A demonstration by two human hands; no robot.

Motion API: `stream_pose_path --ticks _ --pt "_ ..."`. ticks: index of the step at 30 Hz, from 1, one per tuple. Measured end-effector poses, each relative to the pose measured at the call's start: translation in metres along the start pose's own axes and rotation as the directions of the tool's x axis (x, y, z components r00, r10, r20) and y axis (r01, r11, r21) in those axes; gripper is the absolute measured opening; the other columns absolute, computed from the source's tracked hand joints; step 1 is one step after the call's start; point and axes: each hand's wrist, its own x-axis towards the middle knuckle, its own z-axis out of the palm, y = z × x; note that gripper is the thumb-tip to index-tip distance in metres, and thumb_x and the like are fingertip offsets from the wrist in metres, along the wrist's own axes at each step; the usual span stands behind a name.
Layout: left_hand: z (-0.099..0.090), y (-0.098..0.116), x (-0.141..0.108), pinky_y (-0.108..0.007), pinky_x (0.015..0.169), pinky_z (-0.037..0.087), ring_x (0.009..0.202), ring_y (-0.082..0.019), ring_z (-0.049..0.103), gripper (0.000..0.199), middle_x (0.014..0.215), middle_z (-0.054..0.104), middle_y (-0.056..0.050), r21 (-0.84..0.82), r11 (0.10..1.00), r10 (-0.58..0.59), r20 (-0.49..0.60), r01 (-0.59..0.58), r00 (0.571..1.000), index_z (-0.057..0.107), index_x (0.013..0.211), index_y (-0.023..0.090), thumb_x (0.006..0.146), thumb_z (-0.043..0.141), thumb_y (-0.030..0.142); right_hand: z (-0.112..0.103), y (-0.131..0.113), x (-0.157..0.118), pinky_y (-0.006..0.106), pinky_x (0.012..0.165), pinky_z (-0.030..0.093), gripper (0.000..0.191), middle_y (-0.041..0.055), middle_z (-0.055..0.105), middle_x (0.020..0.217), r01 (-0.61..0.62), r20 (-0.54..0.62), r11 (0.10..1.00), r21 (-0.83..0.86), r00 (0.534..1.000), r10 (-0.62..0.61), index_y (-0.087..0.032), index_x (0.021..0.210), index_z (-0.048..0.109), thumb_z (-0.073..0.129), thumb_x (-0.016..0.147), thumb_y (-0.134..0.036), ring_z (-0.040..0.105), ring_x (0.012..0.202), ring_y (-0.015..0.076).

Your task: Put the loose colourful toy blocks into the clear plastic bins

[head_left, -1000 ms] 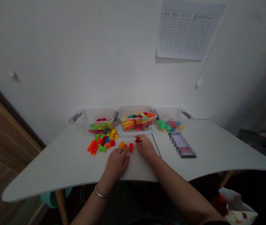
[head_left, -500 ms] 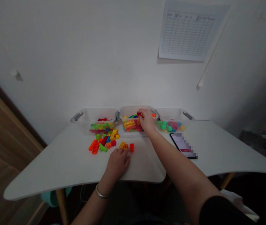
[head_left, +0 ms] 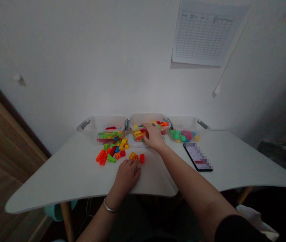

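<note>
My left hand (head_left: pixel 127 174) rests on the white table, fingers apart, its fingertips beside a yellow brick (head_left: pixel 132 155) and a red-orange brick (head_left: pixel 142 158). Over the front of the middle clear bin (head_left: pixel 149 118) is my right hand (head_left: pixel 154 136); what its fingertips hold, if anything, is hidden. Yellow, red, orange and green bricks fill that bin. Left of my left hand lies a loose pile with orange bricks (head_left: pixel 101 157), a green piece (head_left: pixel 111 158) and yellow bricks (head_left: pixel 123 144).
A left clear bin (head_left: pixel 107 121) holds mostly green bricks, and a right bin (head_left: pixel 183 121) holds green, pink and yellow pieces. The phone (head_left: pixel 198 158) lies right of my right forearm. A printed sheet (head_left: pixel 205 33) hangs on the wall behind.
My right hand has moved slightly left and down at the middle bin. The red brick that was at its fingertips no longer shows there. My left hand stays put.
</note>
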Motion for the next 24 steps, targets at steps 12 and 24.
stream_pose_path --ticks 12,24 --pt "-0.001 0.001 -0.001 -0.041 0.089 0.048 0.098 -0.026 0.061 0.036 0.107 0.069 -0.012 -0.025 1.000 -0.002 -0.018 0.002 1.000 0.062 0.123 0.018 0.090 0.049 0.025 0.041 -0.011 -0.090 0.043 0.108 0.041 0.039 0.0101 0.063 0.126 -0.095 0.142 0.960 0.264 0.988 0.059 -0.021 0.117 0.066 0.056 0.081 -0.012 0.055 0.120 0.0218" --pt "-0.002 0.002 0.000 -0.041 0.090 0.048 0.099 -0.026 0.061 0.036 0.110 0.069 -0.013 -0.016 1.000 -0.006 -0.010 0.005 1.000 0.062 0.124 0.017 0.091 0.049 0.025 0.032 -0.016 -0.098 0.037 0.098 0.046 0.026 0.0095 0.071 0.109 -0.230 0.244 0.947 0.222 0.954 0.174 -0.018 0.109 0.069 0.066 0.084 -0.019 0.062 0.105 0.0221"
